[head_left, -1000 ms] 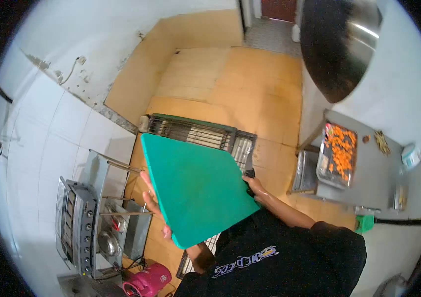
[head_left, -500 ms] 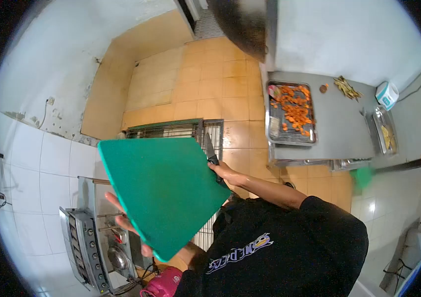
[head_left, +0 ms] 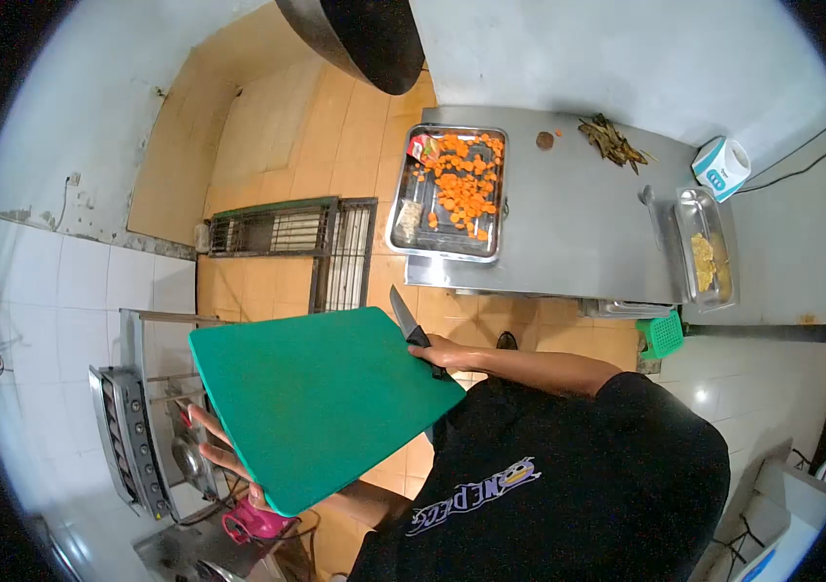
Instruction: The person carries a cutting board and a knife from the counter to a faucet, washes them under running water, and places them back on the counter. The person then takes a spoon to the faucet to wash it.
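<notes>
A green cutting board (head_left: 321, 403) lies across my left hand (head_left: 224, 446), which supports it from beneath. The fingers show spread beyond the board's left edge; the palm is hidden. My right hand (head_left: 442, 355) is wrapped round the black handle of a knife (head_left: 405, 312) at the board's right edge, with the blade pointing up and to the left. To the right of the board's far side, a metal tray (head_left: 449, 250) holds chopped orange pieces, a red packet and a pale block.
The tray stands on a steel table (head_left: 568, 233) with dried stalks (head_left: 615, 144), a tissue roll (head_left: 721, 165) and a metal pan (head_left: 707, 247). A green basket (head_left: 663, 335) is below it. At left are a stove (head_left: 131, 436) and pink gas cylinder (head_left: 259, 519). Metal grates (head_left: 272, 231) lie on the floor.
The view has turned right, so the steel table and tray now appear nearer the middle. The board looks flatter, and both hands keep their holds.
</notes>
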Demonstrator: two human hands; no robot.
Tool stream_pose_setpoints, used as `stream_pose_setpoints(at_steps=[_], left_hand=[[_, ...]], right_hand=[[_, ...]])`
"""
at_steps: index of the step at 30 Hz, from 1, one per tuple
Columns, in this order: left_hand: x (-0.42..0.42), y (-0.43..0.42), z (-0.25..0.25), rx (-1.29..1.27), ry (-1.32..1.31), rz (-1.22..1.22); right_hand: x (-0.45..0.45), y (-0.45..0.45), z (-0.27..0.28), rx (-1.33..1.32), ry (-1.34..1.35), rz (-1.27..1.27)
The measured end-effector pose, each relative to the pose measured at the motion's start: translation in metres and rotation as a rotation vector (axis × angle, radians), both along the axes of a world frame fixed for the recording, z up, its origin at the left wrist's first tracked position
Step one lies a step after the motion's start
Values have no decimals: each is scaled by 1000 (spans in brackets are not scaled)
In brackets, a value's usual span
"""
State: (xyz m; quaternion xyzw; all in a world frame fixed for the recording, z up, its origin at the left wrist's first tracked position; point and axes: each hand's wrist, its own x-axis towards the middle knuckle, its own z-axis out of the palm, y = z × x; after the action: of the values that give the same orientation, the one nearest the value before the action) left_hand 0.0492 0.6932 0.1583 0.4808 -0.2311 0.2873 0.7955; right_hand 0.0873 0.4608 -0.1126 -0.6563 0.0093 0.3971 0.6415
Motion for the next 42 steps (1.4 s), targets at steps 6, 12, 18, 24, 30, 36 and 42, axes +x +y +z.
stream_pose_setpoints(at_steps=[6,12,18,24,30,36,42], left_hand=[[-66,-49,-2,33,100,-93],[-99,-76,-22,50,98,94],[-135,-129,-16,-151,149,175],[-194,-191,-11,-265,-81,-38],[-235,-224,-14,-449,25,-215],[-227,-236,-64,-220,669,-231],[-143,-246,-138,235,1030,-379]], right_hand=[[-45,-42,-18,10,33,102],[-77,-73,-43,-92,30,245],[-133,-140,-20,-321,-49,309],[-191,-216,24,-242,-183,26],[-201,-308,34,-475,-447,-302],[-195,-397,67,-525,-525,-703],[-205,-444,76,-680,-485,-852]])
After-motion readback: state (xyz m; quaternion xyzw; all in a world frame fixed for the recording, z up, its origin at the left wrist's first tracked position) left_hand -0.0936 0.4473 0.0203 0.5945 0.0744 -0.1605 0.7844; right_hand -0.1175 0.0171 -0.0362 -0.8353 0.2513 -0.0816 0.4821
